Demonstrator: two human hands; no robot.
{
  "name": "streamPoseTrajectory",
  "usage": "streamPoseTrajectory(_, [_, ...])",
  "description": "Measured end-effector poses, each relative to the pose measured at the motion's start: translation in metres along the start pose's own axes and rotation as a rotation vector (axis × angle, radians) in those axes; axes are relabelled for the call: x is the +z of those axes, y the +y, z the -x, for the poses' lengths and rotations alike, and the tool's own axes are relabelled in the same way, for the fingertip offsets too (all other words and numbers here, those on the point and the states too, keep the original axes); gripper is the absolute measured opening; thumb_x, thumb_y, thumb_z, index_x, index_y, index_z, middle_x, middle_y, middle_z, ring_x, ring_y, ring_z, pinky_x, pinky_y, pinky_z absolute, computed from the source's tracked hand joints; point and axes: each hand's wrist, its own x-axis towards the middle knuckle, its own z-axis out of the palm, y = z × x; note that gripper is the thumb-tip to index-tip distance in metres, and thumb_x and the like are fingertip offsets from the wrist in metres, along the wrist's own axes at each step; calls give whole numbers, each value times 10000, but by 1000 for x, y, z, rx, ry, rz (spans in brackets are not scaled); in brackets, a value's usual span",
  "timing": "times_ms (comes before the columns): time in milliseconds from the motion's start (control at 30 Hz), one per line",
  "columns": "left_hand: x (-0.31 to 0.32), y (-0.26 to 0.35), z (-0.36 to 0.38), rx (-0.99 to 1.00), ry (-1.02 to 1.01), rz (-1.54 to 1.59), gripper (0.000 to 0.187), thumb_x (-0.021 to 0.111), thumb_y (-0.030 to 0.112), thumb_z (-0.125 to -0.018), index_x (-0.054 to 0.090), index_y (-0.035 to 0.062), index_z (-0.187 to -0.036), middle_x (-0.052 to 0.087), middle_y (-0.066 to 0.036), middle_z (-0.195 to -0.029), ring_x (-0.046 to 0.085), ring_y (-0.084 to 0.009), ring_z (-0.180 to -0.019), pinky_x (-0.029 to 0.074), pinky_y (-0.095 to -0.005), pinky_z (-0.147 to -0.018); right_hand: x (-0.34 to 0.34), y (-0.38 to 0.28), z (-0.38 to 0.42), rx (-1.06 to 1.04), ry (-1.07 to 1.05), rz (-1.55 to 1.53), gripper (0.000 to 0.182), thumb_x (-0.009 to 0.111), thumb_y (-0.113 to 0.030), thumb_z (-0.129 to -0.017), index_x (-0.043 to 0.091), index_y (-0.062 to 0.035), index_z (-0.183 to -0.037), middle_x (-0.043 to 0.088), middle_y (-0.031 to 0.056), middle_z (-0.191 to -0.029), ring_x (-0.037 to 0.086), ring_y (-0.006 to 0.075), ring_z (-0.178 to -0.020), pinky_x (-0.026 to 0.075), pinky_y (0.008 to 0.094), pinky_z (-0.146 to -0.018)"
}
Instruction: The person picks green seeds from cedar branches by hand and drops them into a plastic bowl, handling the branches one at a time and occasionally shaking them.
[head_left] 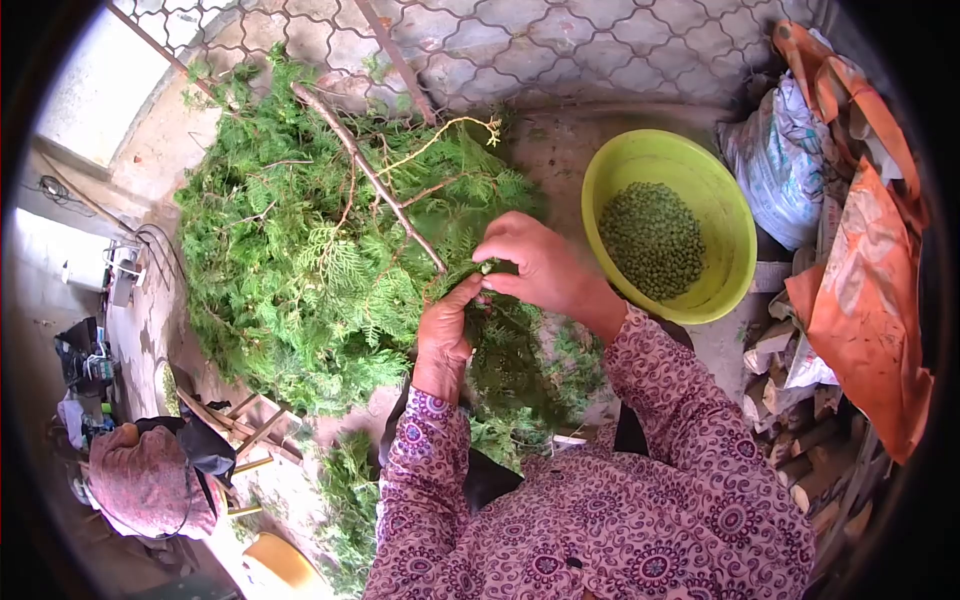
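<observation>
My left hand (447,325) is closed on a green sprig just in front of the pile of leafy branches (300,250). Close against it, my right hand (525,262) pinches at the same spot, thumb and forefinger around something small and green, too small to name. A bare brown branch (365,170) lies across the top of the pile, its lower end near my left hand. Right of my hands stands a yellow-green basin (728,210) holding many small green cones or seeds (652,240).
Wire mesh (560,50) runs along the back. At right are a white sack (775,165), orange cloth (850,310) and stacked firewood (815,460). Another person (150,480) is at the lower left, near a wooden chair (255,430) and a yellow basin (280,562).
</observation>
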Motion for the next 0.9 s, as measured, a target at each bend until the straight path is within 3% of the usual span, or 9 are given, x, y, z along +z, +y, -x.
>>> streamPoseTrajectory(67, [3,1,2,8,-25,21,186,631,22,-749,595,47,-930,612,-31,-837,551,-134,-705,449,-274,-607,1,1,1,-37,-35,80,224,668,-51,-629,593,-55,-840,531,81,-822,532,241,-805,432,317,-698])
streamPoseTrajectory(300, [8,2,4,-46,14,-2,159,597,104,-791,573,43,-935,577,-38,-782,495,-140,-666,421,-300,-610,3,-7,3,-11,-67,211,118,616,-72,-671,561,-43,-771,534,93,-772,542,224,-726,426,313,-624])
streamPoseTrajectory(367, [9,1,4,-35,-13,44,159,604,100,-786,563,35,-925,553,-32,-740,483,-150,-663,428,-318,-612,5,-12,2,218,-69,46,36,566,-66,-717,560,-43,-744,550,77,-722,551,189,-658,432,281,-598])
streamPoseTrajectory(400, [11,4,6,-35,-14,45,159,604,100,-786,563,35,-925,553,-32,-740,483,-150,-663,428,-318,-612,4,-8,1,218,-70,47,36,566,-66,-717,560,-43,-744,550,77,-722,551,189,-658,432,281,-598])
streamPoseTrajectory(467, [17,10,13,-38,51,128,160,614,87,-775,555,27,-911,530,-30,-731,475,-161,-660,435,-329,-614,0,8,-4,565,50,-752,84,511,-64,-764,556,-45,-696,576,56,-721,556,151,-636,439,252,-592])
streamPoseTrajectory(533, [13,12,14,-26,43,173,170,625,67,-761,549,22,-906,528,-35,-761,470,-167,-657,438,-336,-620,-9,18,-2,568,68,-930,80,483,-67,-790,552,-48,-755,592,54,-800,560,126,-671,450,246,-605])
streamPoseTrajectory(600, [16,15,19,-16,6,174,170,628,57,-755,548,24,-902,531,-35,-777,465,-166,-653,440,-333,-617,-17,13,-3,655,49,-1356,75,495,-65,-791,534,-53,-854,586,65,-828,562,120,-679,454,249,-602])
streamPoseTrajectory(633, [16,16,20,-15,6,175,170,628,57,-755,548,24,-902,531,-35,-777,465,-166,-653,440,-333,-617,-15,18,-2,653,-18,-1304,125,503,-56,-793,508,-61,-918,579,66,-844,561,112,-684,455,245,-595])
streamPoseTrajectory(900, [9,16,19,-30,-61,146,178,608,69,-774,566,19,-940,570,-37,-838,477,-138,-723,412,-277,-652,1,5,-1,752,-285,-1004,194,566,-135,-816,496,-44,-972,565,32,-779,549,108,-655,439,223,-571])
